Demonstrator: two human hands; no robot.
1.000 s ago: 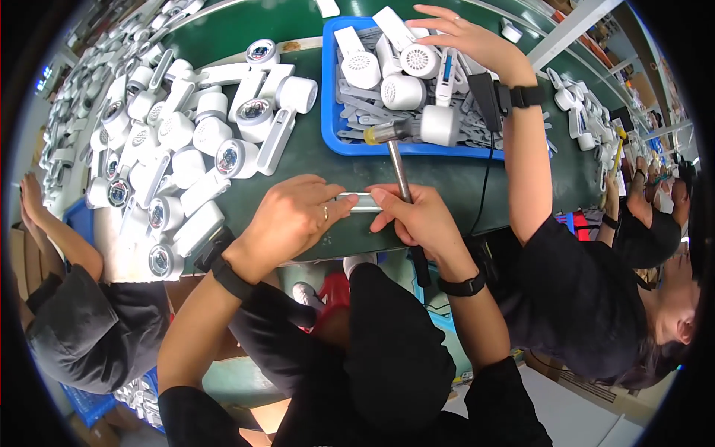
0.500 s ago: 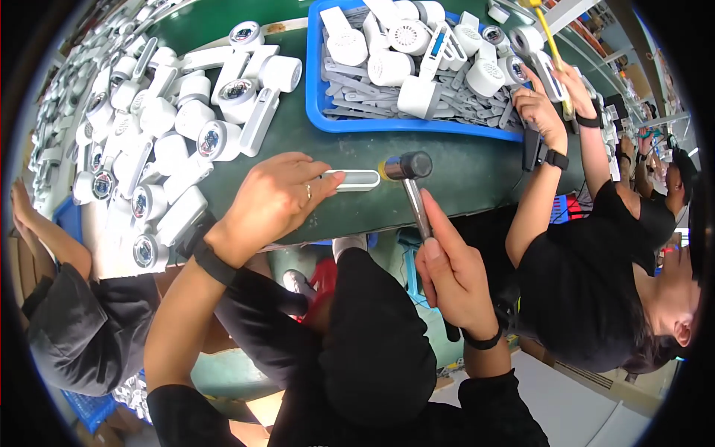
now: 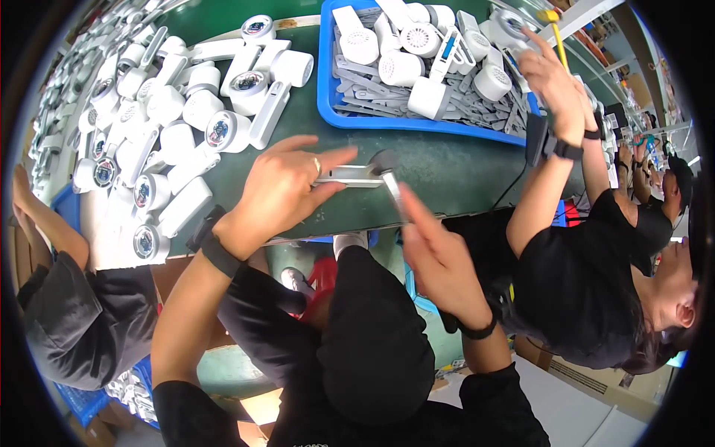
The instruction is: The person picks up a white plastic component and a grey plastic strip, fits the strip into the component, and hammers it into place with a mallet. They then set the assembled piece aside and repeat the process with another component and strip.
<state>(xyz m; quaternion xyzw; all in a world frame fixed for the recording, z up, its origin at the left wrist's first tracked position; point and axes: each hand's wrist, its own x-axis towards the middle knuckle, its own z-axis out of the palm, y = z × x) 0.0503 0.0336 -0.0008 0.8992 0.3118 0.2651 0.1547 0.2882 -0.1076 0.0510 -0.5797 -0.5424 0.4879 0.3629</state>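
Observation:
My left hand [image 3: 287,182] grips a white handheld fan handle [image 3: 350,173] low over the green table, thumb and fingers closed round its left part. The hand covers that end, so whether a fan head is attached cannot be seen. In my right hand [image 3: 443,264] is a small hammer with a metal shaft [image 3: 393,192] and a dark round head [image 3: 383,161]. The hammer head is at the right end of the handle, seemingly touching it; motion blurs it slightly.
Many white handheld fans [image 3: 223,132] are heaped on the left. A blue bin [image 3: 417,127] beyond my hands holds fans and grey strips. On the right, a co-worker's hands [image 3: 555,89] work near a yellow-handled tool [image 3: 558,41]. Another person's arm [image 3: 48,216] is at far left.
The hammer has moved left onto the end of the fan handle. My left hand has turned the handle, tilting its slotted face. The co-worker's nearer hand has risen away from me.

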